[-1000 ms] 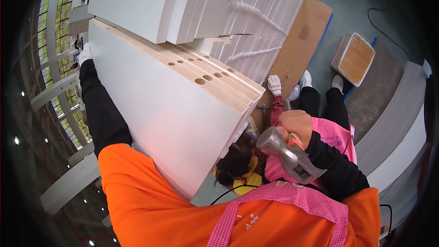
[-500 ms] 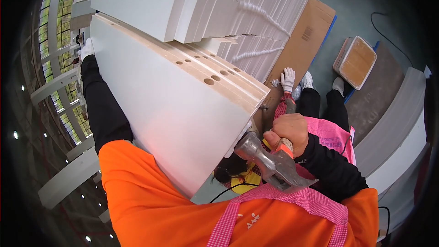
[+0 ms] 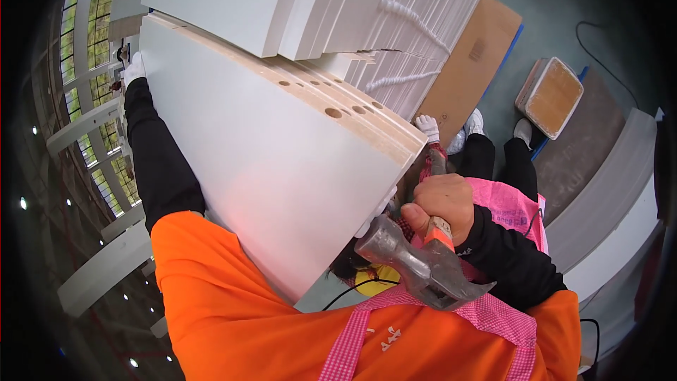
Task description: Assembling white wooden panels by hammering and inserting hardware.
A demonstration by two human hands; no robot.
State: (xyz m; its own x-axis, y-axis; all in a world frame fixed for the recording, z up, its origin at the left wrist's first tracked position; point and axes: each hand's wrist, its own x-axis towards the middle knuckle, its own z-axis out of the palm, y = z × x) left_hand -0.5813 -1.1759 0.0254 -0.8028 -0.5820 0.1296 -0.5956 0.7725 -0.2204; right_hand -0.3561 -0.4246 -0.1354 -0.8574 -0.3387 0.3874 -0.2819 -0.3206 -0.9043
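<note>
The right hand (image 3: pixel 443 202) grips a claw hammer (image 3: pixel 422 268); the gloved left hand (image 3: pixel 133 69), grip unclear, steadies a white drilled panel (image 3: pixel 268 162) above a grey-green floor (image 3: pixel 564 21).

A large white panel (image 3: pixel 261 162) with a raw, light-brown edge drilled with round holes is held tilted, high against the chest. A steel claw hammer (image 3: pixel 416 264) with an orange-collared handle is gripped head-down just beside the panel's lower corner.
</note>
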